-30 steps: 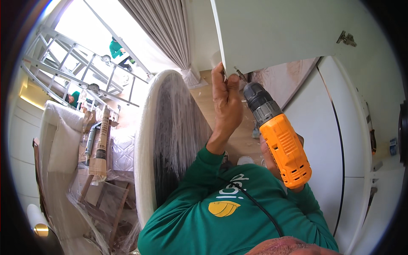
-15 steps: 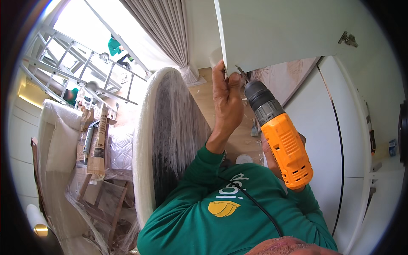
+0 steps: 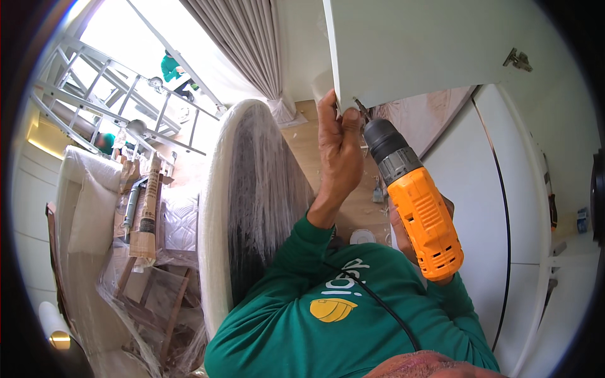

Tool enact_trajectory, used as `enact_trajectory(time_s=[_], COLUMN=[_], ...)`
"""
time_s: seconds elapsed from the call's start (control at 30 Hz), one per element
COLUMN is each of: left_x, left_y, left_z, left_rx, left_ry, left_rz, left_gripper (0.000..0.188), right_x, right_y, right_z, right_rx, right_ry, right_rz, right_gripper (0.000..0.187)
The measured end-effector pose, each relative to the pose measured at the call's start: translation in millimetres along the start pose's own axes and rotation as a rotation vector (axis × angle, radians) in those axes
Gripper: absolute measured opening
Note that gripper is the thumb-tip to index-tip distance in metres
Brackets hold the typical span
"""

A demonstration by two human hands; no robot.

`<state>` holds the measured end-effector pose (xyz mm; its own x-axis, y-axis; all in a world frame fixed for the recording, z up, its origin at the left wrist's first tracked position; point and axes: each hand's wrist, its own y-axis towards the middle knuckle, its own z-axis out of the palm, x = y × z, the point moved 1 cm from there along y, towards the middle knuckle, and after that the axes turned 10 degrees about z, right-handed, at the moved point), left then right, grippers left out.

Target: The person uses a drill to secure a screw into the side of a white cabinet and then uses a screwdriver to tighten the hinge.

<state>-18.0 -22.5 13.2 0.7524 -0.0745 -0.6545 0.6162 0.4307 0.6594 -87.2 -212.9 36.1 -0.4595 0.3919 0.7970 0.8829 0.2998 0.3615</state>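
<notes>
Head view, looking steeply down past the worker's own chest. The left hand (image 3: 340,148) is raised to the lower left corner of a white cabinet door (image 3: 428,50), fingers closed over that corner so that the thumb and fingertips pinch the panel's edge beside the drilling point. The right hand (image 3: 403,233) is mostly hidden behind the orange cordless drill (image 3: 419,214); it appears wrapped around the grip, though the fingers themselves cannot be seen. The drill's black chuck points up and to the left, its bit meeting the door's bottom edge just beside the left hand's fingertips.

To do this step well, the drill should probably be kept in line with the fastener and square to the panel, with steady pressure and a slow trigger, so that the bit does not slip toward the fingers touching the corner. The left hand serves best by bracing the door against swing.

A metal hinge (image 3: 518,60) sits at the door's lower right corner, well apart from the drill. Below, a tall upholstered panel wrapped in clear film (image 3: 252,201) stands on edge close to the left forearm and narrows the standing room. Further left lie a plastic-covered armchair (image 3: 88,208) and a caulking gun (image 3: 132,205). A white cabinet front (image 3: 504,208) with a dark cable along it stands at the right. A scaffold frame (image 3: 107,88) is near the upper left rim.
</notes>
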Motion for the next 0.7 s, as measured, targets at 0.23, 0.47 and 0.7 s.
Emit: enact_trajectory(time_s=[0.23,0.47,0.7], left_x=[0.1,1.0,-3.7], left_y=[0.1,5.5,6.2], left_z=[1.3,-3.7,-7.9], left_rx=[-0.017,0.024,0.05], left_ry=[-0.005,-0.03,-0.003], left_rz=[-0.002,0.001,-0.033], left_gripper=[0.036,0.035,0.034], right_x=[-1.1,13.6,12.6], right_y=[4.2,6.6,-2.2], right_z=[2.1,-4.6,5.5], right_rx=[0.014,-0.023,-0.014], right_ry=[0.07,-0.058,0.506], right_rz=[0.002,-0.012,0.245], right_gripper=[0.035,0.019,0.02])
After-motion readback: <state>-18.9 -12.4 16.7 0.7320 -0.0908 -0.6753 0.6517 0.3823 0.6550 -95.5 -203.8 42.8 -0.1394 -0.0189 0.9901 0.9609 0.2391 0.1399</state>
